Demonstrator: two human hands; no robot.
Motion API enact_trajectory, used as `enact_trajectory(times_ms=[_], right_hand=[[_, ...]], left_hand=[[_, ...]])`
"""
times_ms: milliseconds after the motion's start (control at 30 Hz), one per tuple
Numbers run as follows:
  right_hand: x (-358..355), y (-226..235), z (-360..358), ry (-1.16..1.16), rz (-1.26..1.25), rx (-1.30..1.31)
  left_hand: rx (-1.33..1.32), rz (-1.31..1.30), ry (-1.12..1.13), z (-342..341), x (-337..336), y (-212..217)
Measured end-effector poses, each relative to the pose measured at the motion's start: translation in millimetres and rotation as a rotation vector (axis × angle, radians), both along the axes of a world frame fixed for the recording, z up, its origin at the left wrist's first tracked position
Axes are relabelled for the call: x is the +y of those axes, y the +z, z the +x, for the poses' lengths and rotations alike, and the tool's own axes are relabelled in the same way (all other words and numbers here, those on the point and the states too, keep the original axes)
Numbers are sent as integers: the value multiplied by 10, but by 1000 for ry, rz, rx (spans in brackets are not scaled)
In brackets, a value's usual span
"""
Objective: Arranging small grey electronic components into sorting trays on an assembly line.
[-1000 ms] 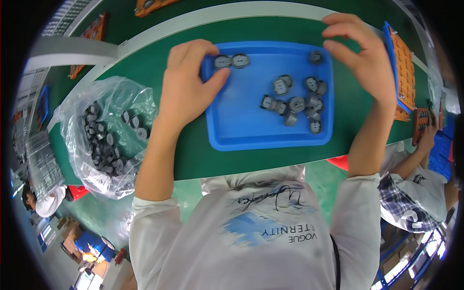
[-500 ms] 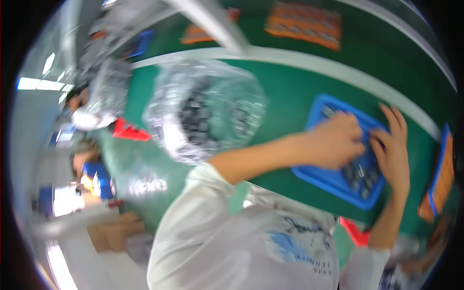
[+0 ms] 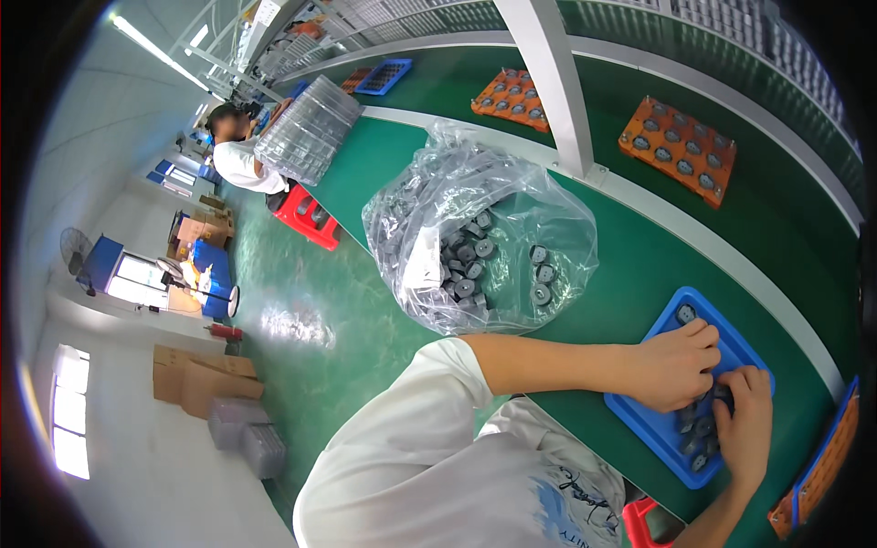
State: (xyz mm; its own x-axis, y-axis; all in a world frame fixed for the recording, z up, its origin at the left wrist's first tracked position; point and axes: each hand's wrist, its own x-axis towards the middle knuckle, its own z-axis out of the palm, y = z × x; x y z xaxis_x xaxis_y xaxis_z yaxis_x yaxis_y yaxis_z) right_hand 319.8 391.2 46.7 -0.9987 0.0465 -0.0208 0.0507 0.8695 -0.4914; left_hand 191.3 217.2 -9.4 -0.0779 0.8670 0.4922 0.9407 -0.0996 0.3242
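A shallow blue tray (image 3: 646,429) on the green table holds several small grey round parts (image 3: 699,438), gathered mostly along its near right side. One more grey part (image 3: 686,314) lies alone in the tray's far corner. My left hand (image 3: 674,367) reaches over the tray from the left, fingers curled downward and closed; whatever they grip is hidden. From the near right comes my right hand (image 3: 749,422), its thumb and bent fingers closed about a dark grey part (image 3: 723,395). The fingertips of both hands are close together over the tray.
A large clear plastic bag (image 3: 566,219) of grey parts stands open left of the tray. Beyond a white post (image 3: 553,91) lie orange trays (image 3: 678,151) of round parts. Another person (image 3: 239,160) sits by stacked clear trays (image 3: 311,128). A blue-edged orange tray (image 3: 822,457) is at far right.
My right hand's spread fingers have bent down into the tray and closed on a part. The left hand stays over the tray. My view has swung, shifting the scene.
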Motion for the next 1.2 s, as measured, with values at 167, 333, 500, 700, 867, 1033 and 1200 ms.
enact_trajectory(times_ms=[167, 333, 500, 700, 867, 1033, 1200], right_hand=[[-15, 93, -10, 19, 116, 90], [48, 28, 14, 31, 99, 99], [6, 42, 41, -60, -32, -63], [63, -45, 12, -119, -48, 13], [44, -119, -1, -142, 20, 117], [-92, -5, -100, -26, 0, 262], [-115, -159, -149, 39, -25, 268]], left_hand=[[17, 21, 143, -28, 8, 35], [-28, 79, 208, 23, 50, 56], [-7, 126, 272, 46, 77, 71], [-20, -41, 182, 46, 67, 25], [-37, 46, 170, -62, 6, 204], [-8, 5, 188, -290, -68, 255], [-93, -4, 166, -338, -54, 191]])
